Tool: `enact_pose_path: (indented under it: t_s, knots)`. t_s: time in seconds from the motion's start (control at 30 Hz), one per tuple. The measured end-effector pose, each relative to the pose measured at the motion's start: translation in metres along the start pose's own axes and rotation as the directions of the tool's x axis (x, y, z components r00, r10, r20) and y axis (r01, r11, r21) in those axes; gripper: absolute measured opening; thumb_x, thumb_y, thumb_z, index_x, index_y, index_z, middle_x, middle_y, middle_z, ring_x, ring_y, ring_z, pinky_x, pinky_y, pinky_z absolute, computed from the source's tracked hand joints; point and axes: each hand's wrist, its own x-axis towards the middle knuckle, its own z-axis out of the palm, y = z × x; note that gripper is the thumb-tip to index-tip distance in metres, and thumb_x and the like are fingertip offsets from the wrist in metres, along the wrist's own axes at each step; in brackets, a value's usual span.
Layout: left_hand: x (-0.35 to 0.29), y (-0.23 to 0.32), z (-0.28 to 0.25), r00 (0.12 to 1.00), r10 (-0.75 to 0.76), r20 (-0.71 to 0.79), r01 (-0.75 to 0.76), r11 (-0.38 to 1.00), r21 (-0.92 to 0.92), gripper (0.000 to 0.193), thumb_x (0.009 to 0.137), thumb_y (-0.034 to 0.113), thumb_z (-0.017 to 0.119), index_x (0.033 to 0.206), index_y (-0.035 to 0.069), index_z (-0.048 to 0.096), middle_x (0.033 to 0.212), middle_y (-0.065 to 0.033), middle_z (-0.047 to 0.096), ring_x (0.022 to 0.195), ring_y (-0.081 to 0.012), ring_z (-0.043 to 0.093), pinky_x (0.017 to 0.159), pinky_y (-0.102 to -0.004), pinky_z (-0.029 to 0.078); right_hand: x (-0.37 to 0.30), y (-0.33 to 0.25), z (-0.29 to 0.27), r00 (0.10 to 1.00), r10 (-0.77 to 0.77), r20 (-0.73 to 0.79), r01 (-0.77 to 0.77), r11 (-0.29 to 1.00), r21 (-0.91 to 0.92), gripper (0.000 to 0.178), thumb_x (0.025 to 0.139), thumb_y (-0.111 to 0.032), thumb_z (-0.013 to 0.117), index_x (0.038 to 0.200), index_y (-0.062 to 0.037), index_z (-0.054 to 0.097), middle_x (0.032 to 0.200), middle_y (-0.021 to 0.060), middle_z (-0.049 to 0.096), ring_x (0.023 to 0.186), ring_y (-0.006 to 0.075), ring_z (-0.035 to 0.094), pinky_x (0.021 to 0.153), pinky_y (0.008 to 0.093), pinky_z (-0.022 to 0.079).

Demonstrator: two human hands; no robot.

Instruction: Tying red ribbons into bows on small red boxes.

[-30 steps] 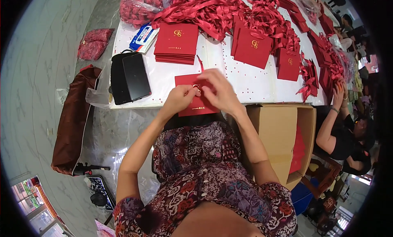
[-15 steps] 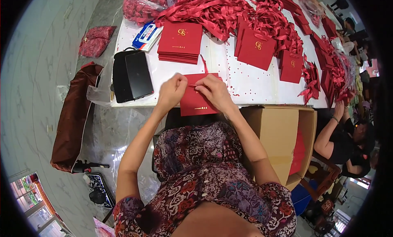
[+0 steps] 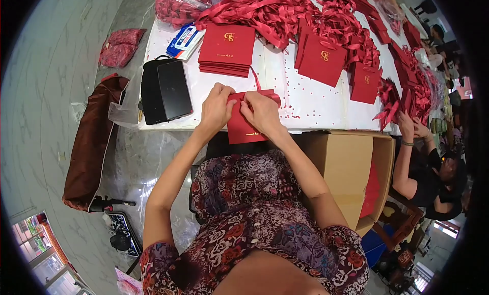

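My left hand (image 3: pixel 216 107) and my right hand (image 3: pixel 260 111) pinch the top edge of a flat red paper bag (image 3: pixel 243 129) that hangs over the near edge of the white table (image 3: pixel 305 99). A thin red ribbon (image 3: pixel 254 80) rises from the bag's top between my fingers. Just beyond my hands lies a stack of red folded bags (image 3: pixel 226 48) with a gold mark.
A black pouch (image 3: pixel 165 90) and a blue-white wipes pack (image 3: pixel 184 41) lie at the table's left. More red bags (image 3: pixel 322 60) and heaps of red ribbon (image 3: pixel 265 7) cover the far side. An open cardboard box (image 3: pixel 346 167) stands at my right; another person (image 3: pixel 430 165) works beyond it.
Both hands have drawn closer together at the bag's top edge. The bag has shifted slightly toward me and now overhangs the table edge a bit more.
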Motion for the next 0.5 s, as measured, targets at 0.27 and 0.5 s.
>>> enact_pose_path:
  t_s: [0.27, 0.5]
  knots:
    - [0.005, 0.006, -0.005, 0.997, 0.059, 0.051, -0.061, 0.997, 0.044, 0.013, 0.085, 0.003, 0.06, 0.098, 0.003, 0.057, 0.097, -0.0152, 0.056, 0.088, -0.0367, 0.059, 0.074, -0.0454, 0.049, -0.003, -0.003, 0.009, 0.992, -0.057, -0.11, 0.066, 0.995, 0.078, 0.014, 0.082, -0.011, 0.065, 0.079, -0.0014, 0.055, 0.073, 0.0156, 0.057, 0.066, 0.0342, 0.06, 0.059, 0.0434, 0.047]
    - [0.006, 0.034, -0.011, 0.964, 0.262, -0.05, -0.247, 0.947, 0.204, 0.018, 0.077, 0.002, 0.062, 0.092, 0.003, 0.054, 0.084, -0.0155, 0.054, 0.08, -0.0352, 0.058, 0.072, -0.0445, 0.048, -0.01, -0.001, 0.016, 0.957, -0.152, -0.248, 0.149, 0.988, -0.033, 0.016, 0.08, -0.007, 0.067, 0.075, -0.0033, 0.052, 0.069, 0.013, 0.053, 0.062, 0.0309, 0.058, 0.055, 0.0405, 0.044]
